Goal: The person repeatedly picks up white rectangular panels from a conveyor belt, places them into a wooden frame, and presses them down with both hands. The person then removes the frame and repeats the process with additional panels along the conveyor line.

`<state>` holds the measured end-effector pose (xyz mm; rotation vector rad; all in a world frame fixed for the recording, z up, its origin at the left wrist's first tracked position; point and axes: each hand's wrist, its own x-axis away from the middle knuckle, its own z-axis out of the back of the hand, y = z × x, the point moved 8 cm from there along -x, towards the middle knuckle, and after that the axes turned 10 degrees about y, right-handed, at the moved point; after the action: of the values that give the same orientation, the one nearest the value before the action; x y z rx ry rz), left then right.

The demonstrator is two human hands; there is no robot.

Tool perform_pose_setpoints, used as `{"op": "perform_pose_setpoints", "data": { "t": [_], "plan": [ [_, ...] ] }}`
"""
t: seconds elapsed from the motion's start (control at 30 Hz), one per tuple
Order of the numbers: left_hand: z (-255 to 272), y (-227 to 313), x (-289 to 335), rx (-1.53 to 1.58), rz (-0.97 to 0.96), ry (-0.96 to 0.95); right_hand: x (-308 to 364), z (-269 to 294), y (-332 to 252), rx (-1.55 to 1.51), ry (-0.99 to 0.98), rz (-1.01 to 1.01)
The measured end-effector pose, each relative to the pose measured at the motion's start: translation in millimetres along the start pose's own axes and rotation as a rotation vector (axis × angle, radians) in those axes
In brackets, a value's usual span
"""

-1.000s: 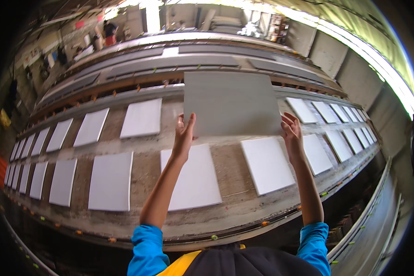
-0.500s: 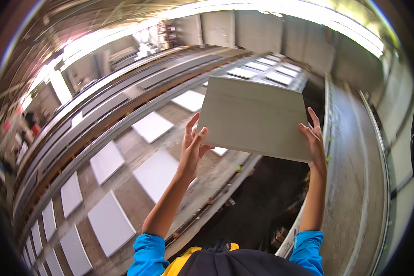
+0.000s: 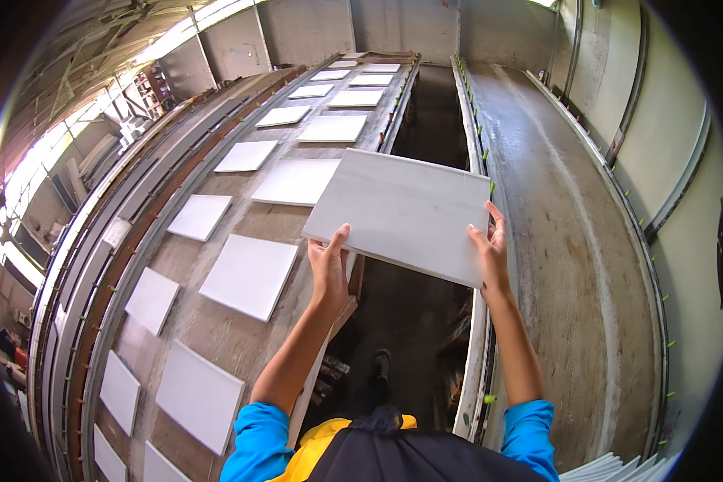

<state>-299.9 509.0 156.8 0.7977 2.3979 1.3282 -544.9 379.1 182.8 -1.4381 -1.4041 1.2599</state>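
A flat white rectangular board (image 3: 402, 213) with faint grey streaks is held out in front of me, over the dark gap between two long tables. My left hand (image 3: 328, 269) grips its near left corner, thumb on top and fingers beneath. At the right edge my right hand (image 3: 492, 245) pinches it, the thumb on the upper face. The board slopes down to the right. On the left table lie two rows of similar white boards; a large one (image 3: 249, 277) is nearest my left hand.
The left table (image 3: 217, 325) carries the boards; green and orange pegs line its edge. A right-hand table (image 3: 554, 265) runs parallel, with similar pegs. Between them is a narrow dark aisle (image 3: 394, 321), where a shoe (image 3: 382, 365) shows. White boards (image 3: 618, 468) are stacked at lower right.
The board has tipped from more upright to flatter, and both hands sit slightly further left. My view has turned right, bringing more of the right table and a stack of boards into sight.
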Motion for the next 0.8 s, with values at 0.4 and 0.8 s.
{"op": "perform_pose_setpoints", "data": {
  "t": [0.4, 0.8],
  "plan": [
    [-101, -35, -183, -0.002, -0.179, 0.018, -193, -125, 36, 0.015, 0.01, 0.217],
    [-217, -134, -361, 0.103, -0.06, -0.149, -402, -150, 105, -0.245, 0.118, 0.087]
  ]
}}
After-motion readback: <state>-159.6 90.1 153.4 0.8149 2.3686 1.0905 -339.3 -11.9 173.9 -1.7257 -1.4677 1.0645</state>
